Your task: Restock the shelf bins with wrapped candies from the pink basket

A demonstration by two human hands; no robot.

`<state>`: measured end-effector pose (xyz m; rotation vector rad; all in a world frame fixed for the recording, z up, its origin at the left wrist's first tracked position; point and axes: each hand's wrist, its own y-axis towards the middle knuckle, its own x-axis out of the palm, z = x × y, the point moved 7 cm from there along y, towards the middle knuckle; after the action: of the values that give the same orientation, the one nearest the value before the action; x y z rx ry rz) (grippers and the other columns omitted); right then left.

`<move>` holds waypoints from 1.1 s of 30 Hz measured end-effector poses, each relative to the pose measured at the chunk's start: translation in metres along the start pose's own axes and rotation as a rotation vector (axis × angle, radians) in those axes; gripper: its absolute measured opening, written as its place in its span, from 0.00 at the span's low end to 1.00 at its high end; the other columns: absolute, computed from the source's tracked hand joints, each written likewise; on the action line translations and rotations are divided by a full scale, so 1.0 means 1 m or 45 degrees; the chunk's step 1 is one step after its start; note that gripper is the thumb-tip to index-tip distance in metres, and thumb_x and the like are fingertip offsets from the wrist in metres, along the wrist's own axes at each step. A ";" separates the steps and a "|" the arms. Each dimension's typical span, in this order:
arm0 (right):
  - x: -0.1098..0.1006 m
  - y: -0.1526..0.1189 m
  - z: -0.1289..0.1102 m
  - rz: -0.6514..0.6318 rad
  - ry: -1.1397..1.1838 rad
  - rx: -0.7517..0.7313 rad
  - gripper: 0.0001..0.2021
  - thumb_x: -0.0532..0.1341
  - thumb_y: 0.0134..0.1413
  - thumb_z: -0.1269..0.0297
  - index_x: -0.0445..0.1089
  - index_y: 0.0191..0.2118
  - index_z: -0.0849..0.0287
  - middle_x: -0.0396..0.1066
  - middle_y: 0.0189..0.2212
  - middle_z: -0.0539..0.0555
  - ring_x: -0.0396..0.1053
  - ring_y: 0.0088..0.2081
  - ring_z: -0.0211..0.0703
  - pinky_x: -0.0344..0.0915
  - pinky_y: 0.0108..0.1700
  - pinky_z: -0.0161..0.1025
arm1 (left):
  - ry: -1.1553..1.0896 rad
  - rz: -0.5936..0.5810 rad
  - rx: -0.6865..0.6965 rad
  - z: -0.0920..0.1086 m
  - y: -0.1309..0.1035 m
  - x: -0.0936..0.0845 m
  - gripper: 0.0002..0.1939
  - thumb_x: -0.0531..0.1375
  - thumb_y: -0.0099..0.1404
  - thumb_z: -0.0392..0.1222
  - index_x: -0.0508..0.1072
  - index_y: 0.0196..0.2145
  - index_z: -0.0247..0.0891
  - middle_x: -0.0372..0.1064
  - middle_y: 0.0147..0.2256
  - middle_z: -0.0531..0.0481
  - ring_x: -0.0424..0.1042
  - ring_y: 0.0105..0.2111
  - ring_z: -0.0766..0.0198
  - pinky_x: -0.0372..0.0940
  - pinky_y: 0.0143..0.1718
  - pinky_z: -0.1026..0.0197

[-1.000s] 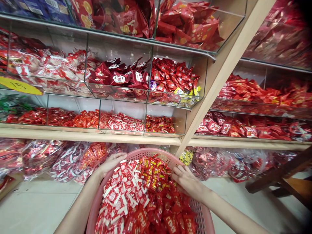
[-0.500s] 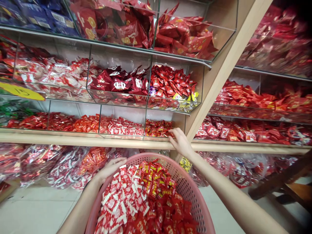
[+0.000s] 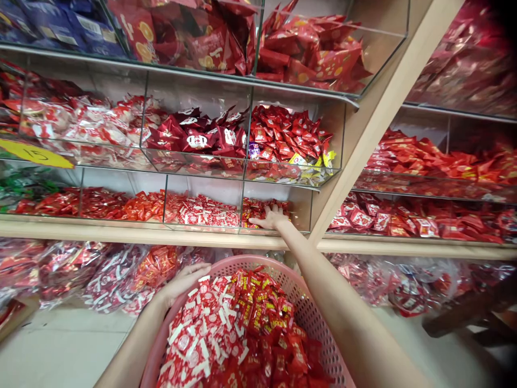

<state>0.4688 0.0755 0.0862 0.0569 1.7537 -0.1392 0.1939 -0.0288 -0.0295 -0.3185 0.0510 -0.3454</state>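
Observation:
A pink plastic basket [image 3: 319, 323] full of wrapped candies is in front of me. White-and-red candies [image 3: 202, 334] fill its left side, red-and-yellow ones [image 3: 262, 296] the back, and plain red ones [image 3: 274, 355] the front right. My left hand [image 3: 188, 280] grips the basket's left rim, its fingertips lying along the edge. Reaching into the bottom-row bin at the shelf's right end, my right hand [image 3: 271, 216] has its fingers spread over small red-and-yellow candies [image 3: 252, 213]. Nothing shows in its grasp.
Clear dividers split the shelf into bins of wrapped sweets, including dark red packets [image 3: 197, 137]. A slanting wooden post [image 3: 343, 188] stands right of my hand. Plastic bags of candy [image 3: 117, 275] sit beneath the ledge [image 3: 121, 231]. A dark wooden leg [image 3: 464, 310] is at right.
My right hand has moved left from the bin's front right edge to over the candies inside, its fingers spreading. My left hand stays on the basket rim.

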 end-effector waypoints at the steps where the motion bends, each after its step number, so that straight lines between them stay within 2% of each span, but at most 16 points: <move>1: 0.000 0.000 0.000 -0.004 -0.009 -0.006 0.44 0.49 0.40 0.34 0.48 0.58 0.60 0.43 0.58 0.66 0.41 0.57 0.63 0.49 0.50 0.60 | 0.003 0.012 0.000 0.000 0.000 0.000 0.23 0.62 0.49 0.53 0.73 0.41 0.39 0.71 0.44 0.47 0.69 0.45 0.55 0.64 0.44 0.61; 6: -0.004 -0.003 0.001 0.032 -0.035 -0.050 0.37 0.50 0.44 0.37 0.54 0.54 0.59 0.49 0.54 0.66 0.46 0.55 0.61 0.54 0.48 0.55 | -0.080 -0.010 -0.050 -0.001 -0.003 0.005 0.25 0.63 0.48 0.53 0.72 0.43 0.40 0.74 0.40 0.47 0.71 0.41 0.55 0.65 0.42 0.59; 12: -0.004 -0.003 0.000 0.046 -0.004 -0.049 0.38 0.55 0.40 0.38 0.56 0.53 0.60 0.52 0.52 0.67 0.48 0.54 0.62 0.54 0.48 0.56 | -0.089 0.021 -0.059 0.001 -0.005 0.003 0.25 0.63 0.48 0.52 0.72 0.43 0.39 0.74 0.39 0.47 0.71 0.41 0.55 0.65 0.42 0.59; 15: -0.006 -0.003 -0.002 0.089 0.043 -0.086 0.34 0.58 0.41 0.42 0.58 0.51 0.59 0.54 0.52 0.67 0.50 0.54 0.62 0.55 0.48 0.54 | -0.080 -0.004 -0.057 0.002 -0.005 0.004 0.24 0.63 0.49 0.52 0.71 0.43 0.39 0.74 0.40 0.48 0.72 0.40 0.56 0.66 0.41 0.60; 19: -0.010 -0.006 -0.002 0.143 0.178 -0.123 0.24 0.60 0.46 0.52 0.60 0.49 0.55 0.59 0.49 0.62 0.58 0.50 0.56 0.56 0.48 0.49 | -0.028 0.004 -0.022 0.004 -0.005 0.003 0.22 0.62 0.50 0.51 0.72 0.42 0.39 0.73 0.42 0.49 0.72 0.41 0.57 0.65 0.42 0.61; 24: -0.017 -0.006 0.011 0.278 0.500 -0.051 0.16 0.59 0.49 0.60 0.62 0.45 0.55 0.64 0.46 0.60 0.59 0.50 0.54 0.55 0.49 0.48 | -0.029 -0.001 -0.009 0.003 -0.004 0.003 0.22 0.63 0.50 0.51 0.72 0.42 0.39 0.73 0.41 0.49 0.71 0.41 0.56 0.65 0.42 0.61; 27: -0.019 -0.005 0.025 0.364 0.785 0.047 0.14 0.57 0.50 0.61 0.63 0.44 0.58 0.66 0.42 0.59 0.62 0.47 0.52 0.59 0.46 0.46 | -0.060 -0.025 -0.009 0.001 -0.003 0.003 0.23 0.62 0.50 0.51 0.71 0.43 0.39 0.73 0.40 0.48 0.71 0.41 0.56 0.64 0.43 0.60; 30: -0.015 -0.004 0.041 0.389 1.135 0.176 0.14 0.53 0.53 0.60 0.62 0.44 0.60 0.68 0.36 0.58 0.68 0.35 0.45 0.66 0.33 0.40 | -0.058 -0.014 0.007 -0.001 -0.003 0.002 0.23 0.62 0.51 0.51 0.71 0.43 0.38 0.73 0.42 0.47 0.70 0.42 0.56 0.64 0.44 0.60; 33: -0.009 -0.004 0.051 0.360 1.490 0.283 0.13 0.52 0.55 0.59 0.61 0.43 0.60 0.68 0.29 0.54 0.65 0.23 0.36 0.65 0.22 0.34 | -0.055 -0.027 0.005 -0.003 -0.001 0.001 0.23 0.62 0.51 0.52 0.71 0.43 0.38 0.73 0.40 0.47 0.71 0.41 0.56 0.64 0.43 0.61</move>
<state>0.5199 0.0656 0.0857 0.6548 2.8556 -0.0933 0.1945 -0.0313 -0.0318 -0.3227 0.0048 -0.3598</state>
